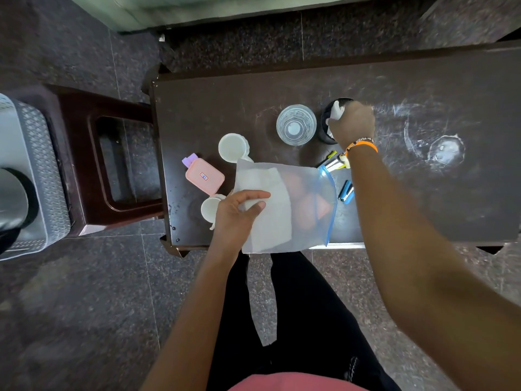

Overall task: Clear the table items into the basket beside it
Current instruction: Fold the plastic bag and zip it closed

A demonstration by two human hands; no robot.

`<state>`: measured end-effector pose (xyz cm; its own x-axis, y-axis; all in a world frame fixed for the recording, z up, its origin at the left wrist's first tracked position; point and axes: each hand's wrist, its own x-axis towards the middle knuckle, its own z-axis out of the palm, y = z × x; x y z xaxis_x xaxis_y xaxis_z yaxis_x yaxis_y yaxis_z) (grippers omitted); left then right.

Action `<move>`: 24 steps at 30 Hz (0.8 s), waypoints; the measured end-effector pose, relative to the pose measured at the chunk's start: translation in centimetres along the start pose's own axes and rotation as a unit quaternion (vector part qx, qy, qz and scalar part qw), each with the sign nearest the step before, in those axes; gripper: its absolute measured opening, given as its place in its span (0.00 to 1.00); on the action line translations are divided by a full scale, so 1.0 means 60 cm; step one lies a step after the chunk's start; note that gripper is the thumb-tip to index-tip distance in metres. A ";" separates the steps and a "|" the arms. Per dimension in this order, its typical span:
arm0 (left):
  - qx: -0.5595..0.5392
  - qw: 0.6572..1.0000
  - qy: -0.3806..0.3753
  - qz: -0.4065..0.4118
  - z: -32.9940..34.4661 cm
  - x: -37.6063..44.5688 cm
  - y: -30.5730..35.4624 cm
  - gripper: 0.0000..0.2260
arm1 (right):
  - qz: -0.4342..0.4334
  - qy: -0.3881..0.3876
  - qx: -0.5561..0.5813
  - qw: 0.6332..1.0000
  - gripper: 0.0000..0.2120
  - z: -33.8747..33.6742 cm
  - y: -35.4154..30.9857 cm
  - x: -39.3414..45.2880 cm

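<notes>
My left hand (239, 211) grips the left edge of a frosted zip bag (284, 207) with a blue seal, held over the dark table (214, 103) near its front edge. My right hand (353, 124) reaches to the far middle of the table, fingers closed on white crumpled paper (337, 111) in a black cup (327, 134). A clear glass (296, 124) stands just left of that cup. Two white mugs (233, 147) (210, 208) and a pink bottle (203, 176) with a lilac cap lie at the table's left. The grey basket (42, 165) sits at far left.
A dark brown plastic stool (112, 165) stands between the basket and the table. Small pens and shiny items (332, 163) and a blue object (347, 192) lie under my right forearm. White scuff marks cover the table's right part. The basket holds a dark round object (14, 201).
</notes>
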<state>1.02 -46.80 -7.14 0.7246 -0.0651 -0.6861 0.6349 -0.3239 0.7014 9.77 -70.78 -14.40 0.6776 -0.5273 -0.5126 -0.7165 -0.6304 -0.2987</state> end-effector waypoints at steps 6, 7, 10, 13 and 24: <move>-0.012 1.000 -0.002 -0.006 0.002 0.003 0.002 0.14 | 0.062 0.137 0.094 0.984 0.16 0.002 0.035 -0.018; -0.013 1.000 -0.002 -0.008 0.001 0.004 0.002 0.14 | 0.065 0.135 0.091 0.984 0.18 0.004 0.040 -0.016; -0.019 1.000 0.001 -0.011 -0.002 0.003 0.001 0.14 | 0.061 0.081 0.073 0.992 0.26 0.014 0.048 -0.008; -0.026 1.000 0.000 -0.012 -0.004 -0.001 0.000 0.13 | 0.054 0.077 0.078 0.992 0.30 0.020 0.053 -0.005; -0.075 0.996 0.018 -0.042 -0.015 -0.019 -0.006 0.11 | 0.053 0.076 0.177 0.980 0.28 0.035 0.060 -0.065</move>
<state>0.21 -45.75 -6.41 0.6752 -0.0098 -0.7376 0.7240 -0.1826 0.6652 4.20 -69.78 -15.20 0.5940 -0.6744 -0.4387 -0.7788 -0.3452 -0.5238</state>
